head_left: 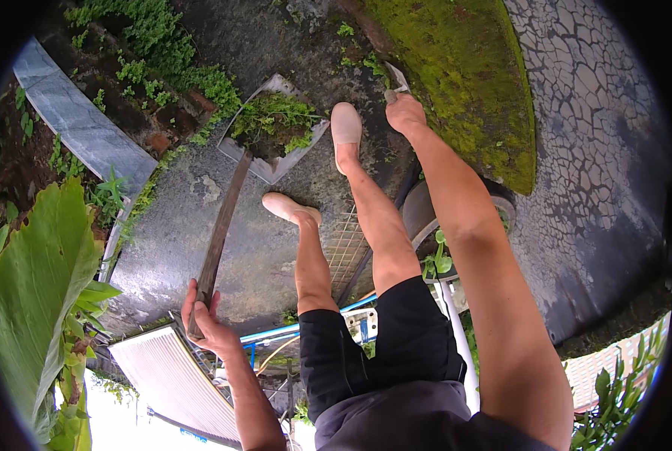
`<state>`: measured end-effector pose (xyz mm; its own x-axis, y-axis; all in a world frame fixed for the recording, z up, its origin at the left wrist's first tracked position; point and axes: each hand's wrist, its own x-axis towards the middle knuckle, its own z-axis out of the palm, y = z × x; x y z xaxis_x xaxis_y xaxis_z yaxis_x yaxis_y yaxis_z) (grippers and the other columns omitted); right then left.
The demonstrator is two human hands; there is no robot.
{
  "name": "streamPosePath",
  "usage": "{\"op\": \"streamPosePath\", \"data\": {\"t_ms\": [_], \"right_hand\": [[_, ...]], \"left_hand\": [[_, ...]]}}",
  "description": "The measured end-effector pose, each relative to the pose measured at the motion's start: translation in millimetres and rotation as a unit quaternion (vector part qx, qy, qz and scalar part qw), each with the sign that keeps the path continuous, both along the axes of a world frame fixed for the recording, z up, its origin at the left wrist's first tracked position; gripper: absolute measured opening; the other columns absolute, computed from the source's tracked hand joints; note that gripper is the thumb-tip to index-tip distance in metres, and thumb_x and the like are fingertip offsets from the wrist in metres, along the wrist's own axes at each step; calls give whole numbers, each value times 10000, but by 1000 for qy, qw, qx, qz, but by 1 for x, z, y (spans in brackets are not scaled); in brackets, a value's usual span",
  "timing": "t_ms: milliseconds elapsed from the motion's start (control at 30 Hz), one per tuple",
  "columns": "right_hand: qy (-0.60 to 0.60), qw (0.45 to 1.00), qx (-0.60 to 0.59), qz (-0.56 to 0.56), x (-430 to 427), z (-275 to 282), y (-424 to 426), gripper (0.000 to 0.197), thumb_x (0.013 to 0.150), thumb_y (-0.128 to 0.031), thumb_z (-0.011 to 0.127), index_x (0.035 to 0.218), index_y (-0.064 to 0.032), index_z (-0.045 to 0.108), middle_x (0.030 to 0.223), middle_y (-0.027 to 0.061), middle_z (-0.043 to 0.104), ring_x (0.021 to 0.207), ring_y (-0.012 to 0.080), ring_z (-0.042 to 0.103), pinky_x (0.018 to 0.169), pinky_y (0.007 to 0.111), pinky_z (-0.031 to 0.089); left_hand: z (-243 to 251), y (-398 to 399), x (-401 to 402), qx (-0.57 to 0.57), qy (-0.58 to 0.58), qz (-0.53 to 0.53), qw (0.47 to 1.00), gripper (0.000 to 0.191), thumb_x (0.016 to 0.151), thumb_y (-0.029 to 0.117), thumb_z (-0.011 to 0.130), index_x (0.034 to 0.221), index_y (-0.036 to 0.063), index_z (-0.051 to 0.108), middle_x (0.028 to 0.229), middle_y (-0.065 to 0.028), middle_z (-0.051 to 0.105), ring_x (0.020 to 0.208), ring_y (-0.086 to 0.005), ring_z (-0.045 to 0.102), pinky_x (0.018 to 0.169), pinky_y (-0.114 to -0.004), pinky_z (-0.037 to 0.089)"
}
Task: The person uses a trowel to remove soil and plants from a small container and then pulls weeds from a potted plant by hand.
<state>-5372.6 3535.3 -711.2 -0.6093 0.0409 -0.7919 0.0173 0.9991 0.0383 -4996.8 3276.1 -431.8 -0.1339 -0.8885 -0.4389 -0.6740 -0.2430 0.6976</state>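
Observation:
My left hand [215, 327] grips the upper end of a long wooden handle [226, 225]. The handle slants away to a worn, pale dustpan [274, 170] resting on the ground. Pulled weeds [271, 121] with dark soil fill the pan. On the other side, my right hand [406, 114] is closed around the handle of a small tool; the handle's rounded end [390, 96] pokes out of the fist. A flat, light blade [398, 76] shows just beyond it, at the foot of a mossy wall [454, 73]. The blade's full shape is partly hidden.
My feet, in beige slip-on shoes [347, 124], stand on damp concrete [172, 248]. Green weeds [161, 51] grow along a grey ledge [88, 113] at left. A large leaf [37, 270] hangs nearby. Behind me are a round planter [426, 208] and a metal grid [347, 248].

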Motion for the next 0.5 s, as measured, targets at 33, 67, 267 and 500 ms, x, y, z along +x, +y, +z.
{"op": "streamPosePath", "data": {"t_ms": [33, 67, 267, 500], "right_hand": [[-30, 999, -6, -14, 7, 0, -17, 421, 905, -227, 504, 1273, -30, 554, 1261, 199, 619, 1179, 326, 590, 977, 425, 483], [-31, 998, -27, 53, 22, 10, -32, 413, 907, -221, 498, 1260, -14, 553, 1239, 208, 629, 1173, 342, 595, 980, 425, 482], [3, 1000, 10, -17, 6, 12, -12, 403, 920, -231, 490, 1265, -36, 562, 1252, 188, 631, 1176, 337, 599, 974, 429, 493], [-59, 991, -39, 111, 16, 32, -84, 388, 906, -183, 493, 1251, -23, 568, 1217, 211, 642, 1147, 341, 618, 935, 409, 522]], "left_hand": [[5, 0, 7, 1, -8, 0, 1000, 396, 948, 185, 441, 1251, -48, 545, 1298, -203, 580, 1129, -285, 605, 821, -352, 595], [10, -2, 16, -12, -13, 9, 1000, 395, 947, 183, 439, 1247, -48, 550, 1296, -202, 582, 1127, -282, 607, 816, -347, 596], [-1, 5, 0, -16, -5, -4, 1000, 393, 947, 200, 432, 1219, -46, 574, 1293, -194, 586, 1137, -280, 605, 814, -342, 597], [1, 3, 7, -21, -3, 1, 1000, 409, 954, 214, 468, 1251, -58, 534, 1314, -227, 567, 1152, -318, 602, 825, -360, 597]]}}
